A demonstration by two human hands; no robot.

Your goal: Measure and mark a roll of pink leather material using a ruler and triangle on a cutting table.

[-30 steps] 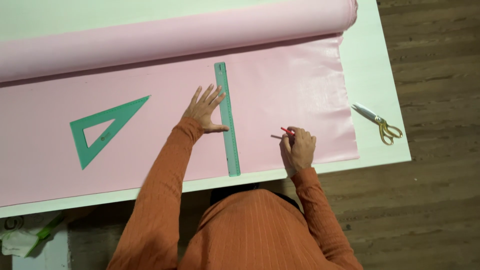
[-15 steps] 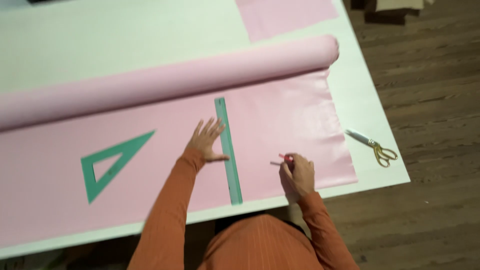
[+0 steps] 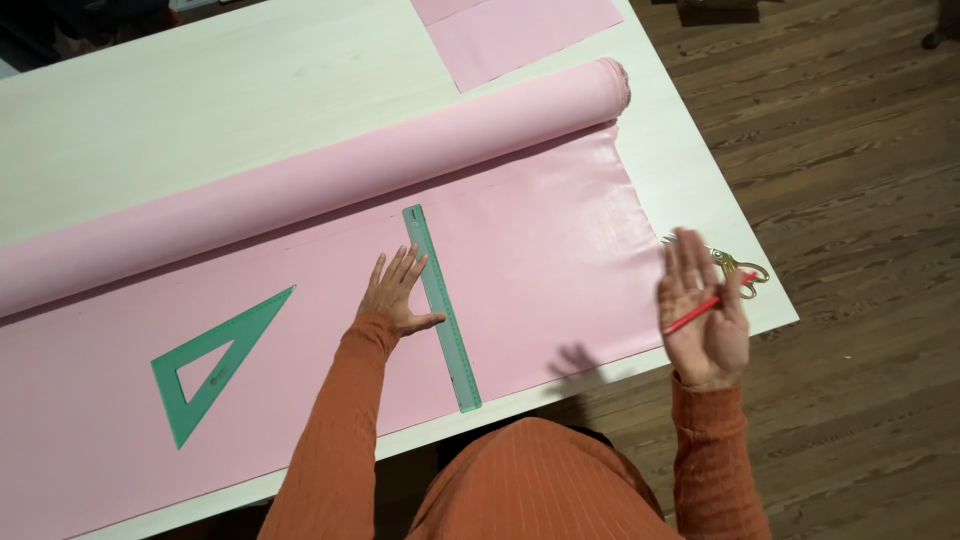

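My left hand (image 3: 397, 296) lies flat with fingers spread on the unrolled pink sheet (image 3: 545, 270), its thumb touching the left edge of a long green ruler (image 3: 441, 305). My right hand (image 3: 701, 318) is raised off the table at the sheet's right edge, palm up and fingers loosely extended, with a red pencil (image 3: 708, 304) held across the palm. The rest of the pink material is a thick roll (image 3: 330, 175) lying across the white table (image 3: 160, 130) behind the ruler.
A green set square (image 3: 218, 361) rests on the sheet at left. Gold-handled scissors (image 3: 738, 268) lie near the table's right edge, partly behind my right hand. A cut pink piece (image 3: 520, 30) lies at the far end. Dark wooden floor (image 3: 860, 160) is to the right.
My right hand has lifted off the sheet and swung right toward the scissors, turning palm up with the pencil. My left hand stays by the ruler. The camera view tilted up.
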